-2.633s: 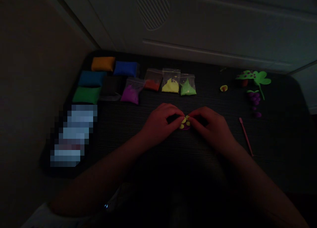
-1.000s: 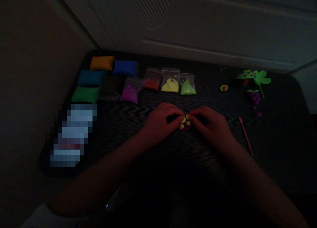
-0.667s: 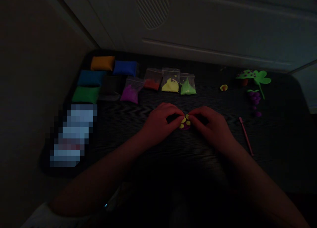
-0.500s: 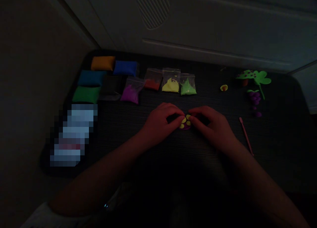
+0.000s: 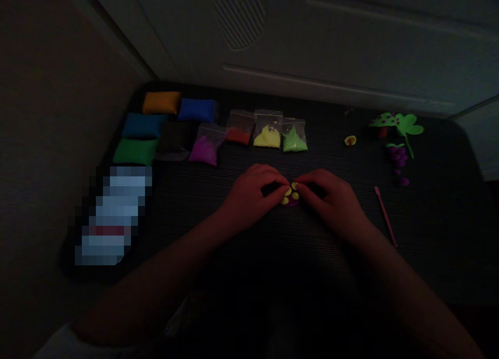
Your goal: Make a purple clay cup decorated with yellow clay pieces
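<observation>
Left hand (image 5: pixel 253 195), right hand (image 5: pixel 331 197), purple disc (image 5: pixel 290 203) lying flat

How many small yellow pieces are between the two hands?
4 visible, at the purple disc: upper left piece, upper right piece, lower left piece, lower right piece. More may be hidden.

Right hand (image 5: pixel 331 193) with index finger nearer a yellow disc (image 5: pixel 294 186), more heart relief (image 5: pixel 239 20) in view

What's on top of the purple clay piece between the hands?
Four small yellow clay pieces show on the purple clay piece. Fingertips of the left hand and right hand cover its far part; anything there can't be seen.
</observation>
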A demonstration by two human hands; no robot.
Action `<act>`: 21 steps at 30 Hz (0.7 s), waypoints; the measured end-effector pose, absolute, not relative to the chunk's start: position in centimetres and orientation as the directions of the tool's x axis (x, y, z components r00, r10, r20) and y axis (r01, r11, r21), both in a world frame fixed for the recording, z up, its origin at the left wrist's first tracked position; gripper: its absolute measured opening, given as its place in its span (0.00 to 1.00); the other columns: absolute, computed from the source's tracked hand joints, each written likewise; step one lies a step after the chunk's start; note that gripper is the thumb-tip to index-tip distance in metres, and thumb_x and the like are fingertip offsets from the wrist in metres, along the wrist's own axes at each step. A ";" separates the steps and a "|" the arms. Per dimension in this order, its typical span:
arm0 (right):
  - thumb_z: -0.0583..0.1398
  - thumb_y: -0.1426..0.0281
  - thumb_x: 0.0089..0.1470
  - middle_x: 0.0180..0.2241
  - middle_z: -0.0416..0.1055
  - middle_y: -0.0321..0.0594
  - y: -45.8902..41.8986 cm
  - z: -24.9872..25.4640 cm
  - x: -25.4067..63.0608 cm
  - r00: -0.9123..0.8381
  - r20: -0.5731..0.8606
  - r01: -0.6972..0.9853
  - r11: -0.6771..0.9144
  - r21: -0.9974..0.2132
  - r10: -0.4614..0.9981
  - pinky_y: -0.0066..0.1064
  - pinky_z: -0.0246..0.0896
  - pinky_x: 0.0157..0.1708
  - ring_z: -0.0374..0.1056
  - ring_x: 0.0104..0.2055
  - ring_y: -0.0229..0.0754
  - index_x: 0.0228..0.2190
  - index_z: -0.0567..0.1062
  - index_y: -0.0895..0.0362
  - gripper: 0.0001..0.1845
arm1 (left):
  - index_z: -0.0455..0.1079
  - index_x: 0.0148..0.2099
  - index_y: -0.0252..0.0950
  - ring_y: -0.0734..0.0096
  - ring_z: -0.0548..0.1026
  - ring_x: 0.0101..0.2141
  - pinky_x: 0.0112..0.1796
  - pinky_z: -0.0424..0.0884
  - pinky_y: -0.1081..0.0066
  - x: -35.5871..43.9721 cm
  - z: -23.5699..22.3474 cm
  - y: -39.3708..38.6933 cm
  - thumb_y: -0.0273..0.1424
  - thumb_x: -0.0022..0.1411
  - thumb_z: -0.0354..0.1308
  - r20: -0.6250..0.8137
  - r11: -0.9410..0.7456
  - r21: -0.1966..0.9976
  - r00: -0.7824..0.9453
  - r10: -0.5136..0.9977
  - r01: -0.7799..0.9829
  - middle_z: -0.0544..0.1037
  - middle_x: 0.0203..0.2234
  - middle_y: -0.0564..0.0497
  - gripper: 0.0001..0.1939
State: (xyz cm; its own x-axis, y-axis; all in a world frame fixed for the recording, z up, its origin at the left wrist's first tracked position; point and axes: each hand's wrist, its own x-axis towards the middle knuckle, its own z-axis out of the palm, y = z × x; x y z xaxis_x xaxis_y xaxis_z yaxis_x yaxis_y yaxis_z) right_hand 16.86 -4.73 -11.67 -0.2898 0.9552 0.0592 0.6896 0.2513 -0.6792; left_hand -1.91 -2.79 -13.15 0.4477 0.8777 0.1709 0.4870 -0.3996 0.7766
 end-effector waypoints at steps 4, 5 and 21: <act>0.56 0.67 0.54 0.35 0.70 0.39 -4.5 -11.2 17.8 -0.210 0.113 0.708 0.231 -0.667 0.971 0.33 0.61 0.36 0.66 0.36 0.39 0.40 0.72 0.54 0.12 | 0.71 0.38 0.39 0.71 0.71 0.39 0.42 0.66 0.67 -2.0 -13.1 -2.8 0.34 0.58 0.54 0.162 -0.384 0.780 0.434 0.886 0.493 0.75 0.34 0.53 0.07; 0.56 0.67 0.54 0.35 0.70 0.39 -4.2 -11.1 18.4 -0.157 0.155 0.728 0.220 -0.650 0.975 0.33 0.61 0.37 0.66 0.37 0.39 0.40 0.72 0.54 0.11 | 0.71 0.38 0.39 0.71 0.71 0.39 0.42 0.66 0.67 -2.0 -13.0 -2.8 0.34 0.58 0.54 0.160 -0.380 0.784 0.432 0.888 0.491 0.75 0.35 0.53 0.08; 0.51 0.60 0.53 0.35 0.75 0.47 3.0 -12.2 24.9 0.272 0.180 0.854 -0.151 -0.497 0.945 0.38 0.58 0.37 0.68 0.38 0.48 0.35 0.77 0.59 0.20 | 0.71 0.38 0.38 0.70 0.71 0.39 0.42 0.67 0.66 -2.1 -13.0 -2.6 0.33 0.59 0.53 0.132 -0.333 0.810 0.402 0.906 0.483 0.75 0.35 0.52 0.08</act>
State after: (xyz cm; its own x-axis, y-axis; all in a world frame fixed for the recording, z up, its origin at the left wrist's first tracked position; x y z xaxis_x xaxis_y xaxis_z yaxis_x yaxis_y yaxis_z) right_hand 24.90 3.00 -12.19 0.2716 0.9454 0.1802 0.8545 -0.1507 -0.4972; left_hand -2.13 -2.58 -13.01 0.4021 0.9060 0.1323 0.4834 -0.3327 0.8097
